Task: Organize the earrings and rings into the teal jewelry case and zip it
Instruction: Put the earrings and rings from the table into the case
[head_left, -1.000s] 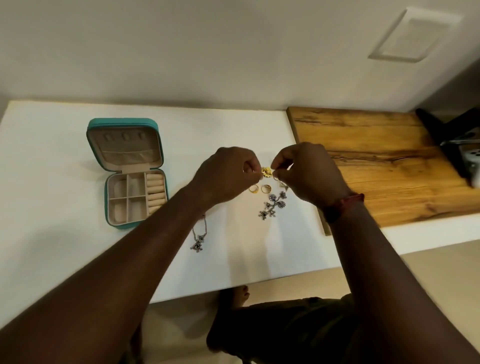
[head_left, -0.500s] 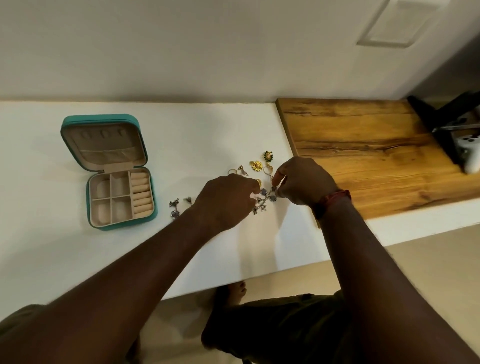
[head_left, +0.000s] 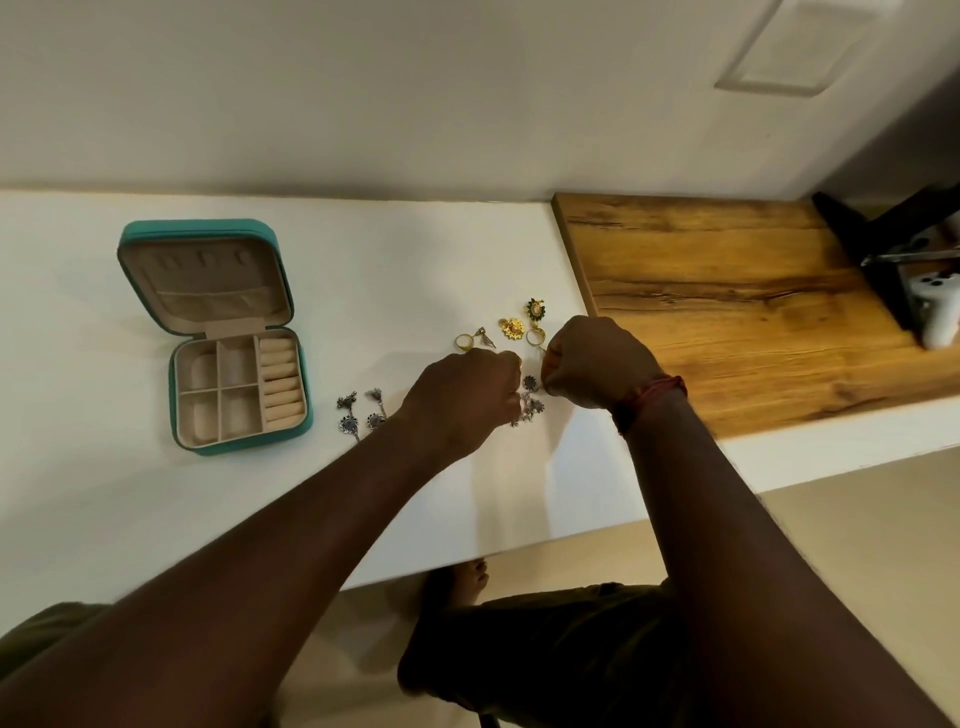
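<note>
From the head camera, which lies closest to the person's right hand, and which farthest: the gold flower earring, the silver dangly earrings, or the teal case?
1. Gold flower earring, just left of the right hand.
2. Silver dangly earrings, past the left hand.
3. Teal case, far left on the white table.

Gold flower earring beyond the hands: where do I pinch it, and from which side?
Probably pinch the gold flower earring across its round rim, coming straight down: it lies flat on the white table, with a ring close on its right.
</note>
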